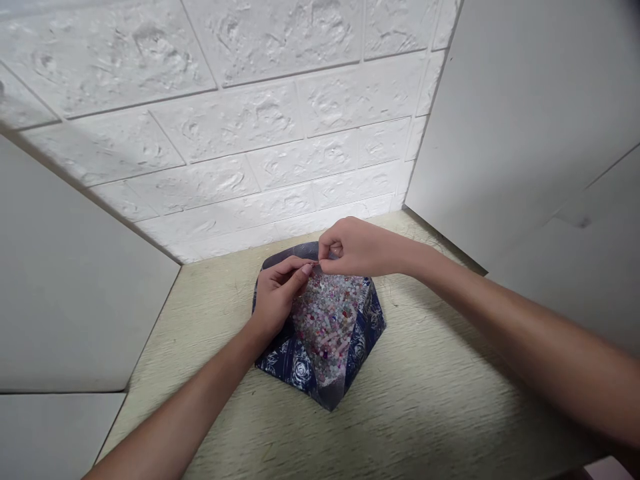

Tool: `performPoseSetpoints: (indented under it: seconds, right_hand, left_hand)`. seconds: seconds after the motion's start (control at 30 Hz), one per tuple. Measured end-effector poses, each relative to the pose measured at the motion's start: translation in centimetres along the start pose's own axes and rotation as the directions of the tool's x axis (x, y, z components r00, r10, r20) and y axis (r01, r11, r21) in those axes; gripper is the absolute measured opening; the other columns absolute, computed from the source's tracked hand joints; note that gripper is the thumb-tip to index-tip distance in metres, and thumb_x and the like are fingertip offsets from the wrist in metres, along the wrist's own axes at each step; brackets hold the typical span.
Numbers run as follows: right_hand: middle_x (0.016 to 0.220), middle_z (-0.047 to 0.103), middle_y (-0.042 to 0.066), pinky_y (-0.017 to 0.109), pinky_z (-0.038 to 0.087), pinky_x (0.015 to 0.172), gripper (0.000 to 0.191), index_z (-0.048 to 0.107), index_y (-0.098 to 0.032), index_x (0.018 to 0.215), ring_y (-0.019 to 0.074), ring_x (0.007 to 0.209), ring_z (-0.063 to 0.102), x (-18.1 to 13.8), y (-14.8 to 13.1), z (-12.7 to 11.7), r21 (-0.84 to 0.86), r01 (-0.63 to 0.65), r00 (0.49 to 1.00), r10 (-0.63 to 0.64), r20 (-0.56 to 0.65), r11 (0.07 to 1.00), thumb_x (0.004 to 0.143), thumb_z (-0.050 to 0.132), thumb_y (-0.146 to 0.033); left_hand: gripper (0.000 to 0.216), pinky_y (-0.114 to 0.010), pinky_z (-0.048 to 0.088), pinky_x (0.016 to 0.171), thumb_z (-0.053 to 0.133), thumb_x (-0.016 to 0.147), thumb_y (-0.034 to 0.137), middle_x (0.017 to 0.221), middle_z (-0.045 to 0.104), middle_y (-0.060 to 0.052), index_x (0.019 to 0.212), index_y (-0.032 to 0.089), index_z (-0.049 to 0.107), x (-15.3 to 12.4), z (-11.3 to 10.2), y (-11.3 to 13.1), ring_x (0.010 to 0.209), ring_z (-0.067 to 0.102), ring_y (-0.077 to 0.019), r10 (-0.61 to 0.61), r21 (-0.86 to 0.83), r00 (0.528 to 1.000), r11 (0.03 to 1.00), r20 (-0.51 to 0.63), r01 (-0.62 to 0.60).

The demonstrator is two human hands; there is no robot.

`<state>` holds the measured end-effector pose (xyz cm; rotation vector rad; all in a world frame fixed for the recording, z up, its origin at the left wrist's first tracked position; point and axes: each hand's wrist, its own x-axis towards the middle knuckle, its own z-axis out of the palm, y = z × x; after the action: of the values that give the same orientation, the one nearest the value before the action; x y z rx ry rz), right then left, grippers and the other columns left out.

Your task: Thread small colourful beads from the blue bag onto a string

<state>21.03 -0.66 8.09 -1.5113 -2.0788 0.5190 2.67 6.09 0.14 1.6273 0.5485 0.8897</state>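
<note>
A dark blue box or folded pouch with a silvery rose pattern [301, 367] lies open on the surface, filled with many small beads [327, 313] in pink, white, red and purple. Over its far side, my left hand [280, 290] pinches thumb against forefinger at the end of a thin reddish strand [315, 263]. From the right, my right hand [353, 247] meets it with thumb and forefinger pressed together at the strand's other end. The fingertips almost touch. Whether beads sit on the strand is too small to tell.
Beneath everything is a pale greenish wood-grain surface [210, 320]. A white brick-textured wall [240, 133] rises behind it. Smooth white panels stand at the left [65, 280] and at the right [515, 120]. Fine threads [407, 300] lie right of the box.
</note>
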Motion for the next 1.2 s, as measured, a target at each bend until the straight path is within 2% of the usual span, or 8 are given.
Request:
performPoseSetpoints:
  seconds: [0.3,0.57,0.7,0.87,1.03,1.13,1.2]
  right_hand:
    - [0.06,0.056,-0.001,0.026,0.026,0.053,0.016,0.065,-0.014,0.072,0.0076,0.053,0.041,0.13,0.19,0.04,-0.003,0.019,0.998,-0.019,0.061,1.0,0.081,0.054,-0.021]
    - [0.06,0.055,-0.001,0.025,0.026,0.052,0.016,0.064,-0.015,0.073,0.0083,0.054,0.043,0.11,0.27,0.03,-0.018,0.019,0.997,-0.018,0.077,1.0,0.082,0.053,-0.022]
    - [0.059,0.052,-0.002,0.025,0.026,0.052,0.016,0.062,-0.015,0.071,0.0078,0.053,0.04,0.04,0.22,0.05,-0.017,0.025,0.997,-0.023,0.073,1.0,0.082,0.054,-0.024]
    - [0.059,0.051,-0.002,0.026,0.025,0.051,0.025,0.059,-0.016,0.071,0.0082,0.051,0.037,0.08,0.36,0.21,0.002,-0.015,0.991,0.014,0.136,1.0,0.087,0.051,-0.033]
    - [0.073,0.061,0.001,0.026,0.031,0.056,0.018,0.062,-0.017,0.08,0.0104,0.061,0.046,0.31,0.76,0.29,0.006,0.004,0.993,-0.005,0.121,1.0,0.086,0.051,-0.031]
    - [0.078,0.064,0.002,0.026,0.033,0.059,0.012,0.063,-0.018,0.077,0.0114,0.065,0.051,0.21,0.91,0.39,-0.017,0.02,0.984,-0.017,0.175,1.0,0.08,0.053,-0.024]
    - [0.076,0.064,0.002,0.026,0.033,0.058,0.009,0.064,-0.018,0.074,0.0119,0.065,0.051,0.05,0.86,0.49,-0.035,0.019,0.976,-0.012,0.217,0.999,0.075,0.056,-0.022]
  left_hand:
    - [0.01,-0.02,0.032,0.051,0.067,0.082,0.028,0.071,0.057,0.002,0.083,0.02,0.072,-0.03,0.16,0.27,0.057,0.043,-0.0058,0.037,0.077,0.999,0.996,-0.004,-0.037]
    - [0.013,-0.02,0.035,0.048,0.071,0.078,0.028,0.071,0.061,0.001,0.088,0.019,0.07,0.01,0.49,0.38,0.053,0.048,-0.0066,0.008,0.013,0.999,1.0,-0.037,-0.008]
    - [0.013,-0.019,0.035,0.048,0.072,0.077,0.027,0.064,0.056,0.002,0.079,0.017,0.066,0.02,0.48,0.41,0.053,0.046,-0.0067,0.016,0.035,0.998,0.999,-0.055,-0.014]
    - [0.016,-0.019,0.035,0.049,0.071,0.079,0.027,0.068,0.056,0.001,0.074,0.015,0.062,0.06,0.52,0.66,0.057,0.044,-0.0065,0.059,0.047,0.998,0.997,-0.034,-0.057]
    - [0.012,-0.019,0.039,0.046,0.06,0.087,0.027,0.062,0.059,0.003,0.084,0.019,0.053,0.07,0.36,0.54,0.047,0.05,-0.0073,0.046,-0.101,0.999,0.994,0.028,-0.043]
    - [0.01,-0.02,0.041,0.042,0.051,0.093,0.028,0.054,0.059,0.006,0.09,0.022,0.044,0.06,0.34,0.52,0.038,0.05,-0.0093,0.032,-0.167,0.998,0.986,0.055,-0.022]
    - [0.011,-0.021,0.042,0.042,0.048,0.094,0.029,0.056,0.062,0.005,0.091,0.023,0.04,0.07,0.41,0.6,0.039,0.054,-0.0109,0.033,-0.165,0.998,0.986,0.047,-0.025]
